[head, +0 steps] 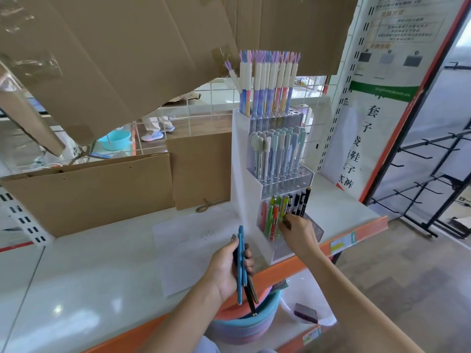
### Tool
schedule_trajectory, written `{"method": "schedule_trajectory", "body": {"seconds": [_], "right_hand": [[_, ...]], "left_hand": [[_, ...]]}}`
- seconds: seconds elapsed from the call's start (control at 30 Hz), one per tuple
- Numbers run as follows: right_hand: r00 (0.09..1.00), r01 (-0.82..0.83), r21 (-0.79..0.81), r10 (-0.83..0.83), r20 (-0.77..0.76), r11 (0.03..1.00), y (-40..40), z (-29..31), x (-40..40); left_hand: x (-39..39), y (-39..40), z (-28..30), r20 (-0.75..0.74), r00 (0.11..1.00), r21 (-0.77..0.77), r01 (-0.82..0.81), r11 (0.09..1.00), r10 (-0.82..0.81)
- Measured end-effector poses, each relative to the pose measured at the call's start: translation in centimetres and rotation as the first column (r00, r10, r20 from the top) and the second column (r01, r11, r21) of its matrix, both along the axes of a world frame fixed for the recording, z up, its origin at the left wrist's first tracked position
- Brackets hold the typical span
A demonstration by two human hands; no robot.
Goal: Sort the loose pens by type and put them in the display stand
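At lower centre, blue and black pens (243,271) are gripped in the left hand (226,268). A pen in the bottom tier (276,220) of the display stand (242,154) is pinched by the right hand (297,231); it should be seated upright among matching ones.

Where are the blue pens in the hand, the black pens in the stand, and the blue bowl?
blue pens (240,263): head view, mid-barrel, in left hand.
black pens (298,201): head view, barrels in stand's bottom tier.
blue bowl (116,140): head view, its side wall.

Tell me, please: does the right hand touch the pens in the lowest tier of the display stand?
Touching. In the head view, the right hand has its fingertips against the green pens in the lowest tier of the display stand; no gap shows.
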State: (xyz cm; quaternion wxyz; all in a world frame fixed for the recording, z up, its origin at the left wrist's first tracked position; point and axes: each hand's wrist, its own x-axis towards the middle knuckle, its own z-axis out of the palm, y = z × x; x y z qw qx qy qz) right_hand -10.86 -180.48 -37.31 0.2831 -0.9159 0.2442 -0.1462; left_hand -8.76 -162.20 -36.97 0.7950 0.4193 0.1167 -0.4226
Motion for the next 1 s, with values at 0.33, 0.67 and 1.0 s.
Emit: {"method": "schedule_trajectory", "body": {"seconds": [0.33,0.67,1.0], "right_hand": [[0.996,0.067,-0.102,-0.072,-0.051,0.993,0.6,-0.4,-0.1],[0.997,0.004,-0.119,-0.012,-0.071,0.993,0.6,0.8,0.1],[0.998,-0.001,-0.056,-0.002,-0.061,0.998,0.9,2.4,-0.3]], "left_hand": [[-0.3,0.9,0.4,0.048,0.998,-0.029,-0.033,0.999,0.035],[-0.8,1.0,1.0,0.087,0.996,-0.007,-0.023,1.0,0.023],[-1.0,1.5,1.6,0.118,0.993,0.0,-0.027,1.0,0.027]]}}
